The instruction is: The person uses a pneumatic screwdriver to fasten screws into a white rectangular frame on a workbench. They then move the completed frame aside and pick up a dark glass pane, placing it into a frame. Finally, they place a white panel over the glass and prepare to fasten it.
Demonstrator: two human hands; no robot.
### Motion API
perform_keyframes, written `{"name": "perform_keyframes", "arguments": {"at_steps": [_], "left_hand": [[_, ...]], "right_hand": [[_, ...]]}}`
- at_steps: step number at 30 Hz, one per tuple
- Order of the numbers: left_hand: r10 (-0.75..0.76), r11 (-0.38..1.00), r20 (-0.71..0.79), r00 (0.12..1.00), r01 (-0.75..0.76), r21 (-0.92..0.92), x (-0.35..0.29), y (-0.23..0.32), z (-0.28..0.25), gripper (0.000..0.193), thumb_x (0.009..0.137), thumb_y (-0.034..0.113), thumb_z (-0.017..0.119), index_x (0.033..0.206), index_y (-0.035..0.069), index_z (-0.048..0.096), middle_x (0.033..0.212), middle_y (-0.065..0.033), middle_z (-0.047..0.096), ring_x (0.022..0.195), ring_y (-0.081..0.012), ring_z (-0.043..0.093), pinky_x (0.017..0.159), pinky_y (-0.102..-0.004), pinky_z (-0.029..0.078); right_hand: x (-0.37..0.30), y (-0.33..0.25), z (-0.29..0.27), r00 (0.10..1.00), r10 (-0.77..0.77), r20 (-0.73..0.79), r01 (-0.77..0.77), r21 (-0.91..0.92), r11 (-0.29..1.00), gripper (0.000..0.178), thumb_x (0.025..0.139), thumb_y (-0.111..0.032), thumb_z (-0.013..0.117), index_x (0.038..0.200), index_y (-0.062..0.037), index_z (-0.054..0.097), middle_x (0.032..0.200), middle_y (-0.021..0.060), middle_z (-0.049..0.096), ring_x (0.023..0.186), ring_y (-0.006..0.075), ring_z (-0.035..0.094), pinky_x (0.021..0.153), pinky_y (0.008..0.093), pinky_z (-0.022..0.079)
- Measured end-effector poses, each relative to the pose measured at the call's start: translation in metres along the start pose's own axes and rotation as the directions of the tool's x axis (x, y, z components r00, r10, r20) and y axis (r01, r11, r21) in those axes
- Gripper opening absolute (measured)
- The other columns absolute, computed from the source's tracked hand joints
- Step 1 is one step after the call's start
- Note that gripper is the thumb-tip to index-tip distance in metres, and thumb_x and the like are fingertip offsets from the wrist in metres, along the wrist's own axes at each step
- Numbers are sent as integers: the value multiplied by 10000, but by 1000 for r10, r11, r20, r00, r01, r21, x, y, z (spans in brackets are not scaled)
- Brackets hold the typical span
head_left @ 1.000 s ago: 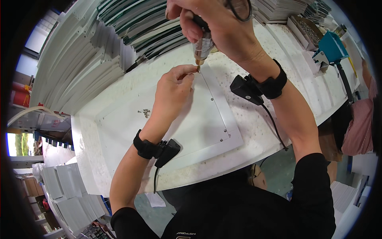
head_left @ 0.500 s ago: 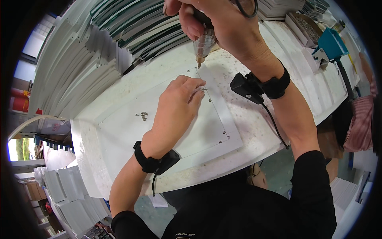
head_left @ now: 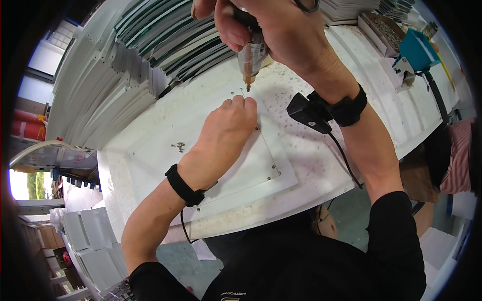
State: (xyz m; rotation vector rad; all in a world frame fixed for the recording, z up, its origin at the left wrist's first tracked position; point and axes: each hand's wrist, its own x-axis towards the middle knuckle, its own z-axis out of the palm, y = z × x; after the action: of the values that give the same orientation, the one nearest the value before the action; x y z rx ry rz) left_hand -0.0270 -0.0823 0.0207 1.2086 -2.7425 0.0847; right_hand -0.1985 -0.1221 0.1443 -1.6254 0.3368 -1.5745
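Note:
My right hand [head_left: 288, 37] grips an electric screwdriver [head_left: 252, 57] with a clear front housing and brass-coloured nose. Its bit points down over the far right part of a white flat panel [head_left: 241, 168], apart from the surface as far as I can see. Just nearer to me, my left hand [head_left: 228, 123] rests at the panel's right seam with its fingers curled together. The fingertips are hidden, so whatever they pinch does not show. Left of that hand lies a small pile of loose screws [head_left: 178, 147]. Several screw heads [head_left: 273, 167] dot the panel's right and near edges.
Stacks of white sheet parts [head_left: 105, 95] and dark-edged panels [head_left: 186, 45] stand at the far left of the white table [head_left: 321, 165]. A box of small parts [head_left: 384, 32] and a teal scoop-shaped holder [head_left: 418, 50] sit far right. Cables hang from both wrist devices.
My left hand has slid slightly away from me and its fingers have curled under, hiding the small screw seen between them before. The screwdriver has come slightly left and nearer the panel.

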Motion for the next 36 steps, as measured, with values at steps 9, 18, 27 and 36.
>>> {"name": "perform_keyframes", "arguments": {"at_steps": [9, 18, 27, 36], "left_hand": [[-455, 194, 308, 835, 431, -881, -4, -14, -14, 174, 992, 110, 659, 1049, -54, 650, 848, -91, 717, 745, -146, 672, 740, -284, 565], [-392, -342, 379, 838, 249, -906, -14, -29, 2, 119, 1013, 53, 659, 1079, -11, 584, 1007, -111, 711, 864, -172, 723, 859, -329, 630], [-317, -460, 355, 879, 185, -869, -18, -32, 16, 121, 1027, 24, 625, 1124, 39, 555, 1049, -97, 696, 941, -168, 723, 890, -312, 634], [-326, -445, 356, 876, 190, -875, -18, -32, 14, 129, 1029, 20, 615, 1140, 49, 557, 1033, -97, 706, 951, -172, 731, 882, -305, 643]], "right_hand": [[5, 1, -14, 990, 135, -49, -128, 116, 985, 232, 1018, -262, 656, 1013, -31, 632, 800, 71, 673, 479, 67, 548, 427, 230, 436], [3, 15, -12, 980, 185, -78, -155, 292, 944, 248, 1014, -270, 640, 1063, -39, 567, 856, 63, 631, 509, 71, 533, 457, 251, 463], [4, 14, -6, 960, 268, -78, -227, 342, 912, 245, 1033, -302, 603, 1032, -63, 548, 846, 34, 614, 495, 55, 520, 461, 244, 477], [0, 24, -10, 984, 179, -14, -158, 409, 899, 250, 1048, -316, 590, 1013, -71, 555, 844, 27, 610, 493, 56, 521, 460, 242, 477]]}}
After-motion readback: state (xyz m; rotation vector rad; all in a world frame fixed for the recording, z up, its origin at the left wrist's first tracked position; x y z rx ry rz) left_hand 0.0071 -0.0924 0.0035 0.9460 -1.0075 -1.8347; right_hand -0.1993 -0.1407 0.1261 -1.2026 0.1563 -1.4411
